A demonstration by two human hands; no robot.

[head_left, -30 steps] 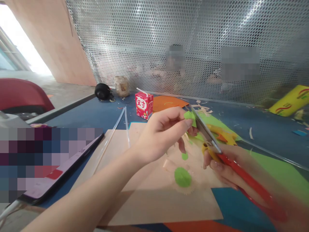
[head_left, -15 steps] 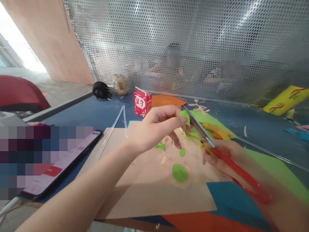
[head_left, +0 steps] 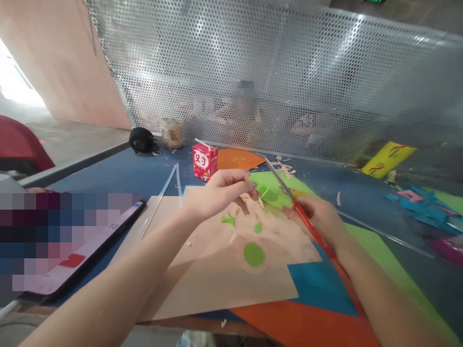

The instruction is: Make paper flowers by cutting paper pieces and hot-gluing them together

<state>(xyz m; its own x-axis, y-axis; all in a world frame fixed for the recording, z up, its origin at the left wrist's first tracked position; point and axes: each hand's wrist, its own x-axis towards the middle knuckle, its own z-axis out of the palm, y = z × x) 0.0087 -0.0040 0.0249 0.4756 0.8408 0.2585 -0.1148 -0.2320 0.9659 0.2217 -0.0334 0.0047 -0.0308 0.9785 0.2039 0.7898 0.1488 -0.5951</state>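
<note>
My left hand point(head_left: 217, 195) hovers over a tan paper sheet point(head_left: 217, 284), fingertips pinched on a small green paper piece point(head_left: 268, 194) that blends with the green sheet behind it. My right hand point(head_left: 320, 217) grips red-handled scissors point(head_left: 289, 195), blades pointing up and left, just right of that piece. A cut green paper circle point(head_left: 253, 254) lies on the tan sheet below both hands. Two small green scraps point(head_left: 229, 220) lie beside it.
A phone point(head_left: 87, 250) lies at the left. At the back stand a red drink carton point(head_left: 204, 161), a jar point(head_left: 171, 132), a black object point(head_left: 142, 140) and a perforated metal screen point(head_left: 289, 86). Green point(head_left: 379, 250), blue point(head_left: 318, 284) and orange point(head_left: 307, 327) sheets lie right; a yellow pack point(head_left: 387, 159) lies far right.
Both hands have sunk lower and further from me with the green piece and scissors. A green scrap has dropped onto the tan sheet. The view has tilted up and right.
</note>
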